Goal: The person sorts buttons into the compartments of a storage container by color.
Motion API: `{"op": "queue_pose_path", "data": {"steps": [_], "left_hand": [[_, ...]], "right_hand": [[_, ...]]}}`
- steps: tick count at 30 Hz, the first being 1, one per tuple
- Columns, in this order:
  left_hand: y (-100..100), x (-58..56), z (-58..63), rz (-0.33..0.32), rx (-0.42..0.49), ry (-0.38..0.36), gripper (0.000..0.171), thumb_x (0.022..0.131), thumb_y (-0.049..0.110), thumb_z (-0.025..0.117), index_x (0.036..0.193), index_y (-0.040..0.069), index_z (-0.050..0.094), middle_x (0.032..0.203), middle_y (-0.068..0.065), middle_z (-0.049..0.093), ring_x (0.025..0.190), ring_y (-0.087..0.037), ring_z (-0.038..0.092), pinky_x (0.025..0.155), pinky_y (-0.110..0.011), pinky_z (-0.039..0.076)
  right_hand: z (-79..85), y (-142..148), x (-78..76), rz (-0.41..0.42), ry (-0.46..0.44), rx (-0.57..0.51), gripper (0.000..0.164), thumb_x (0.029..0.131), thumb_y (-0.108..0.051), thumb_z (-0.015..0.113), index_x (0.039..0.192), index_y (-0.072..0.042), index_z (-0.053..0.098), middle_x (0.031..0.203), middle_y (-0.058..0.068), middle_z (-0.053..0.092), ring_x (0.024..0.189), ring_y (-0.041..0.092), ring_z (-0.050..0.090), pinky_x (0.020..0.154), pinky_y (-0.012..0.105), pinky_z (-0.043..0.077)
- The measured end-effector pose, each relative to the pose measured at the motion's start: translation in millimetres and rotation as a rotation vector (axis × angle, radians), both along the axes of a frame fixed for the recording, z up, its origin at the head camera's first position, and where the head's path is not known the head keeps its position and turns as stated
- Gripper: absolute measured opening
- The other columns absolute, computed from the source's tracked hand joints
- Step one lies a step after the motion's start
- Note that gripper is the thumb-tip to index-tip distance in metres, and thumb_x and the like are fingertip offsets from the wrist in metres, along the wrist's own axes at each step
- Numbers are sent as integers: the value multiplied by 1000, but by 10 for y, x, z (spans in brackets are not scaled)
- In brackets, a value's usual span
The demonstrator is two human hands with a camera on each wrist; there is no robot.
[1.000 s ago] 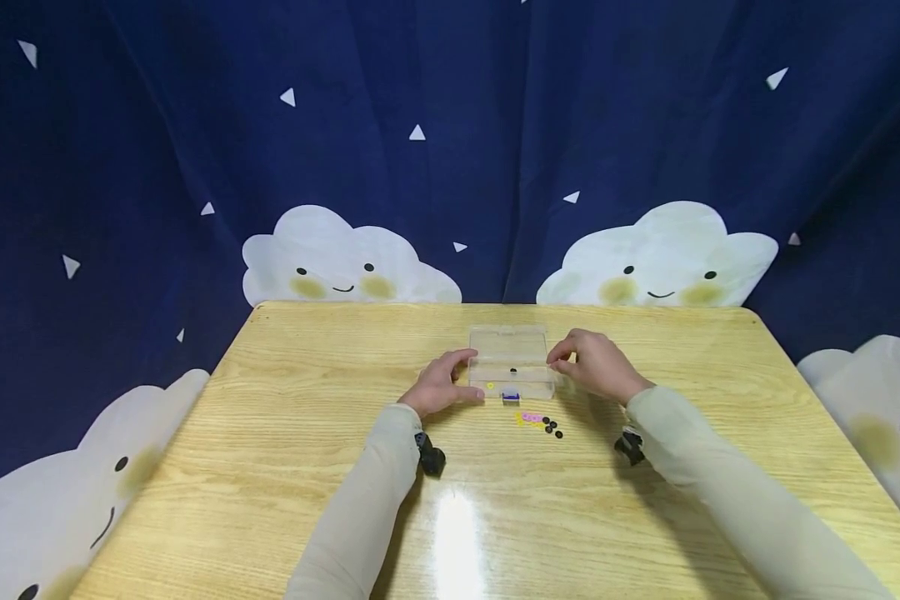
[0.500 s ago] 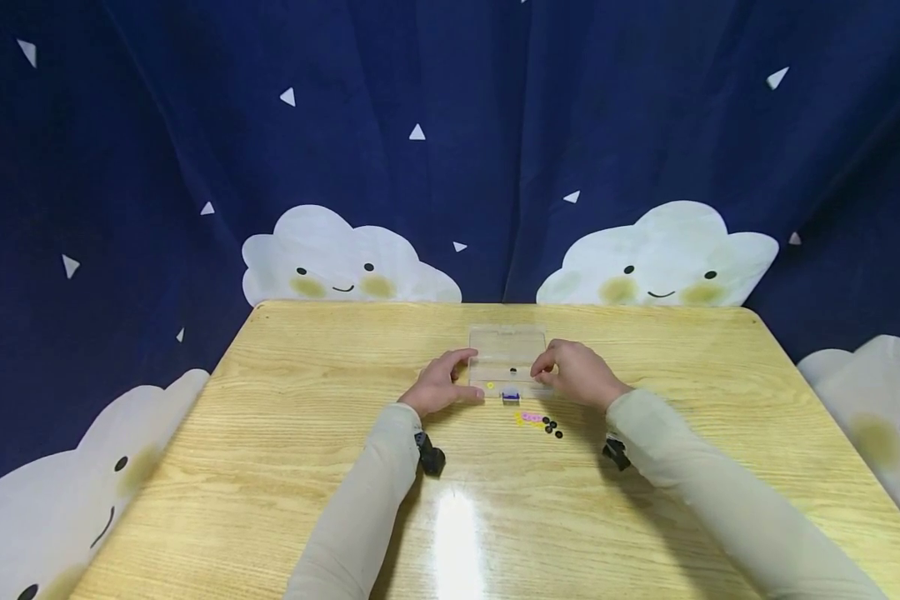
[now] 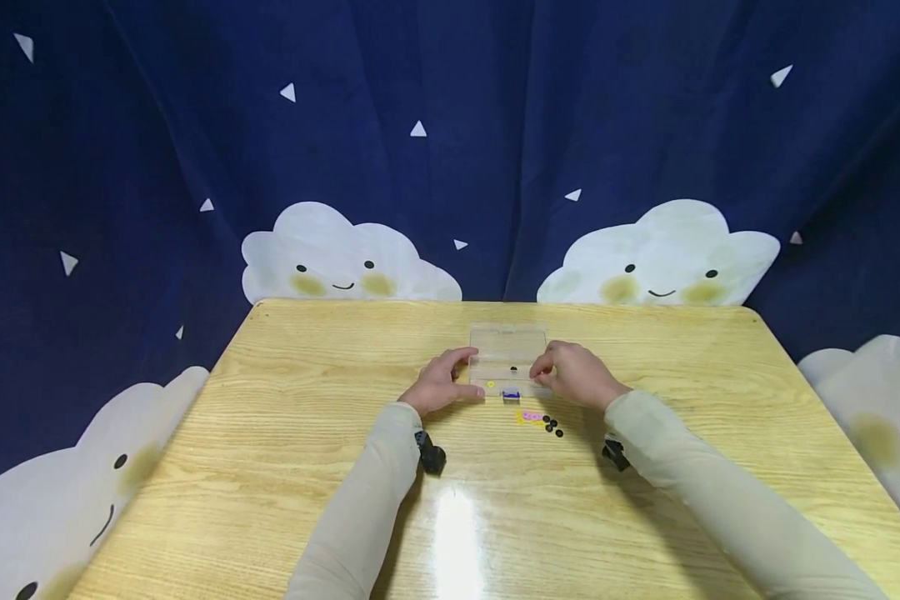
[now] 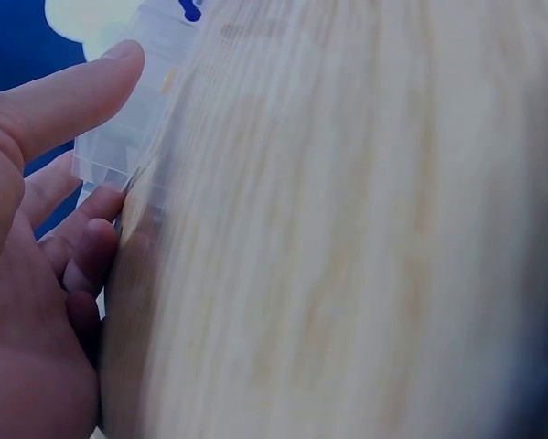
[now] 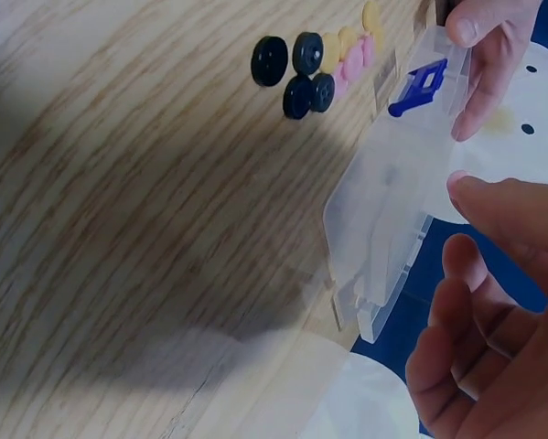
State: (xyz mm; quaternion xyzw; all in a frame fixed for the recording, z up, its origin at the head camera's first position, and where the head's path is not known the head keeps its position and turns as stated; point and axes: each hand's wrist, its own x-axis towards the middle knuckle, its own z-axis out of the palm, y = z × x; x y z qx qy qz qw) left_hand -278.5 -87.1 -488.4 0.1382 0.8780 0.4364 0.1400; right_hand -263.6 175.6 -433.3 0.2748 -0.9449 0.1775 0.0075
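Observation:
A clear plastic box (image 3: 507, 342) lies on the table with its lid back and a blue latch (image 5: 420, 87) on the front. Inside are a yellow button (image 3: 491, 384) and a black button (image 3: 513, 369). My left hand (image 3: 438, 385) holds the box's left end, thumb at the front corner and fingers towards the back. Over the box's right end, my right hand (image 3: 579, 373) has bent fingers; in the right wrist view, thumb and fingertips are apart with nothing visible between them. Black buttons (image 5: 307, 53), pink buttons (image 5: 353, 62) and yellow buttons (image 5: 330, 52) lie before the box.
The wooden table (image 3: 307, 500) extends to both sides and in front of the hands. A dark blue curtain (image 3: 450, 167) with white clouds hangs behind its far edge. A light glare falls on the near part of the table.
My right hand has moved left from beside the box to over its right end, then stayed about there. The left hand and the buttons have not visibly moved.

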Motion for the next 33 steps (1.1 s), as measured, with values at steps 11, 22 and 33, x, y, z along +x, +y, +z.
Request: {"op": "queue_pose_path", "data": {"steps": [11,22,33], "left_hand": [[12,10,-46,7,20,-17,77,84,32,80,151,24,42,144,-7,49,107,-24,45,92,-40,40],[3,8,-11,7,-5,-5,78,84,33,80,151,25,42,142,-6,50,106,-24,43,91,-40,38],[9,9,8,16,8,-3,77,84,30,80,151,24,42,142,-7,49,107,-24,44,92,-40,39]], "right_hand": [[-57,-28,-17,-8,-22,-3,10,89,-10,71,90,-12,81,88,1,69,80,15,62,76,37,54],[-57,-32,-32,13,1,-18,10,88,-9,71,90,-11,81,87,1,69,79,16,62,73,35,53],[-36,-10,-31,-5,4,-18,12,89,-9,70,93,-12,82,86,-1,70,77,12,61,75,36,53]]}}
